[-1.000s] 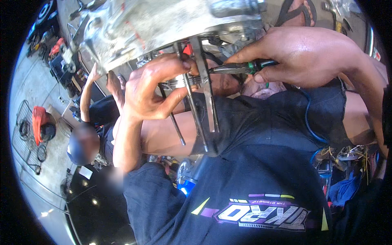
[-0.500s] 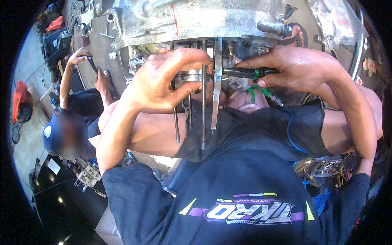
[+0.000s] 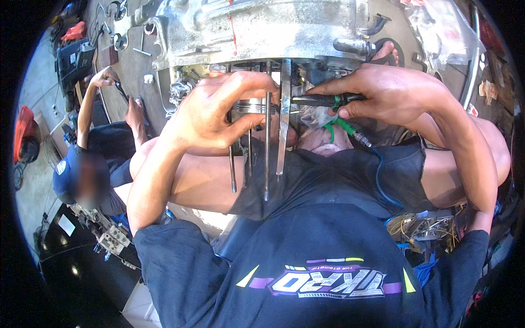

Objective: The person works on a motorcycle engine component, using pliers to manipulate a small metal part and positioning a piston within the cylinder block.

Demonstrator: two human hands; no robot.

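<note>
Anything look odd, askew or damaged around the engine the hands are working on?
Nothing is clearly damaged or spilled. The left hand grips a ringed piston among long studs under the engine case; the right hand holds a black tool. The studs' bend is lens distortion.

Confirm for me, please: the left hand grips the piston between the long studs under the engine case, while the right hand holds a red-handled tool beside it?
Not quite: in the head view the tool in the right hand has a black handle with green bits, not red. The left hand does grip the piston between the studs under the engine case.
</note>
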